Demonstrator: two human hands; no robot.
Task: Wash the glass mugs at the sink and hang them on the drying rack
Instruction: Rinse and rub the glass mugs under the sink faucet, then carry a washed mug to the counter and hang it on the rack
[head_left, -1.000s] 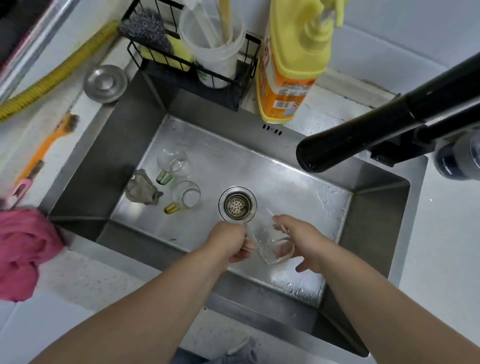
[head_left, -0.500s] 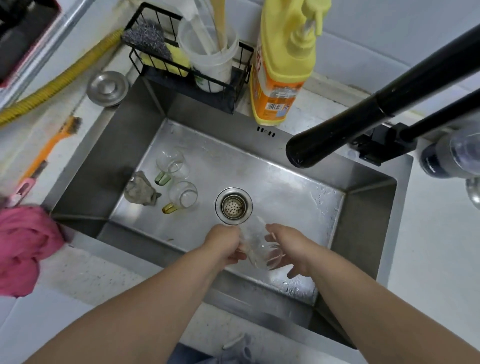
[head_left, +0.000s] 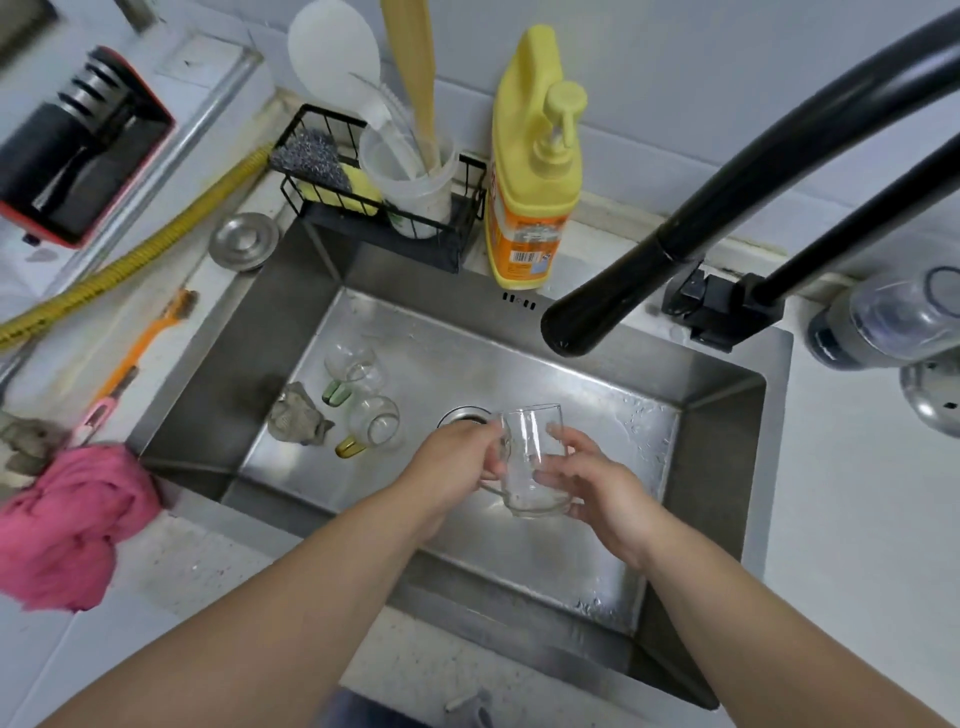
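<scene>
I hold a clear glass mug (head_left: 532, 460) over the steel sink (head_left: 717, 467), mouth pointing away from me. My left hand (head_left: 457, 460) grips its handle side and my right hand (head_left: 592, 478) cups its other side. Two more glass mugs lie on their sides on the sink floor at the left: one with a green handle (head_left: 353, 371) and one with a yellow handle (head_left: 371, 428). The drain (head_left: 460, 415) is partly hidden behind my left hand. No drying rack shows.
A black faucet spout (head_left: 613, 301) hangs over the sink's back right. A grey rag (head_left: 296, 415) lies by the mugs. Yellow soap bottle (head_left: 535, 176), wire caddy (head_left: 374, 197), steel drain lid (head_left: 244, 241), orange brush (head_left: 130, 364) and pink cloth (head_left: 67, 519) ring the sink.
Both hands have raised the mug and tipped it more upright, mouth now facing away. My view has pulled back and up, showing more of the back wall.
</scene>
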